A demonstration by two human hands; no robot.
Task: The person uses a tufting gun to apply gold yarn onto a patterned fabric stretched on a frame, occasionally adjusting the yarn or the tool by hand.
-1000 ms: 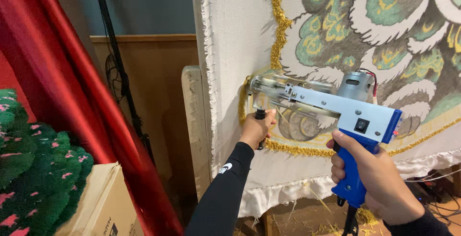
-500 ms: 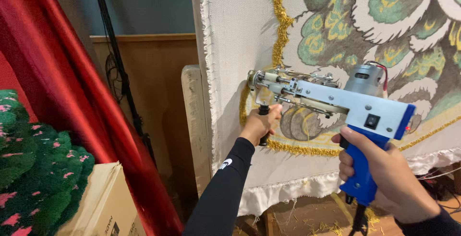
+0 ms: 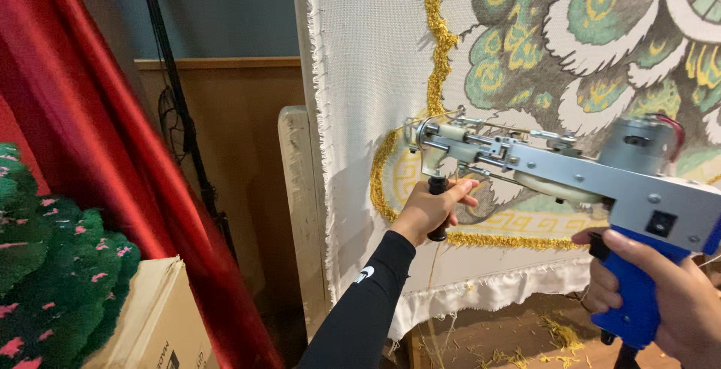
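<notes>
Tufting gun [image 3: 556,170] held w/ both hands, nose pressed to stretched cloth [image 3: 360,114] near its left edge, right at the gold yarn border [image 3: 438,46]. Left hand [image 3: 432,207] wrapped tight round black front grip [image 3: 437,189] under the nose — black sleeve [image 3: 360,309] behind it. Right hand [image 3: 668,301] closed firmly on blue rear handle [image 3: 635,305], lower right. Green, gold, white tufted pattern [image 3: 571,31] across cloth. Red curtain [image 3: 90,114] at left, cardboard box [image 3: 154,316] w/ green tufted piece [image 3: 52,264] — bottom left corner.

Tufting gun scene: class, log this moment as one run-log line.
left hand: grips black front handle | right hand: grips blue rear grip | tufting gun: tip at stretched cloth, by gold yarn border
</notes>
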